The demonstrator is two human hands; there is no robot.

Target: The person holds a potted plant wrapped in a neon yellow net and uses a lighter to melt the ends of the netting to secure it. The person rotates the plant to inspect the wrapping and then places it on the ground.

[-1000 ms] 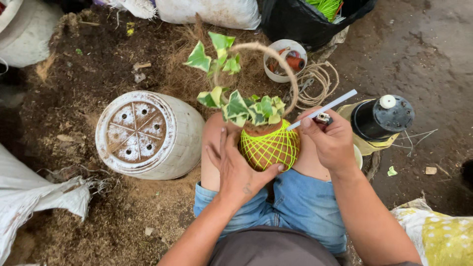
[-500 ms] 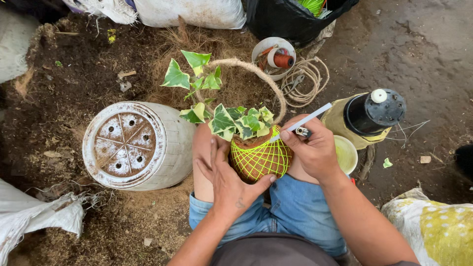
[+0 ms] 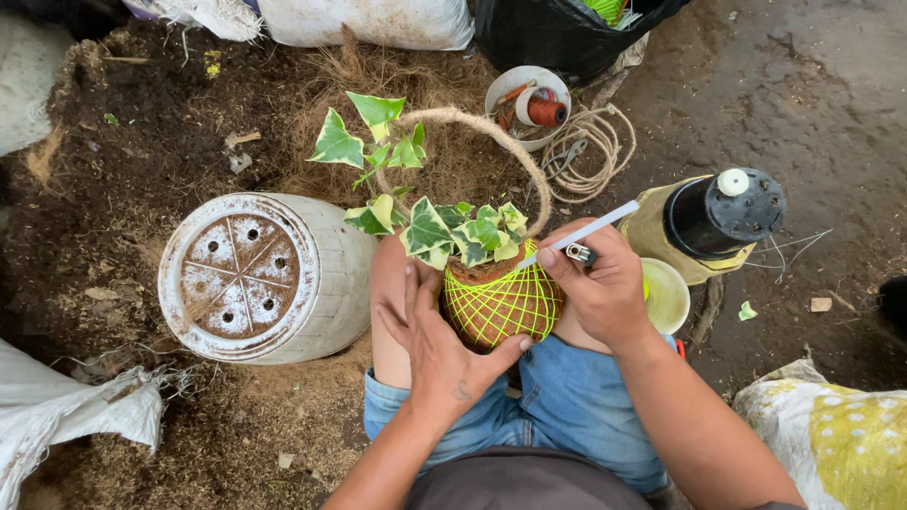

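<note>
Soil-strewn ground [image 3: 113,189] fills the background, with loose brown fibre heaped beyond the knees. A moss ball [image 3: 503,300], bound in a net of yellow-green cord and topped with variegated ivy [image 3: 444,231], is shown resting on the lap between the thighs. It is cupped from the near left side by the left hand [image 3: 436,351], palm and spread fingers wrapped against the netting. In the right hand [image 3: 597,288], closed at the ball's upper right edge, a thin white stick [image 3: 586,232] and a small dark tool [image 3: 579,253] are pinched together; what the tool is cannot be told. A rope hoop [image 3: 491,132] is seen arching up from the ball over the leaves. The step in hand is judged to be finishing work on the binding at the rim; the next move would call for the ball to be held steady while the right hand works close to the cord, clear of the foliage.

An overturned white pot [image 3: 265,279] lies just left of the knee. A dark-capped bottle [image 3: 718,222], a pale cup [image 3: 666,295], a coil of rope [image 3: 586,151] and a tub of spools [image 3: 529,99] lie to the right and beyond. The leaves and hoop crowd the ball's top.
</note>
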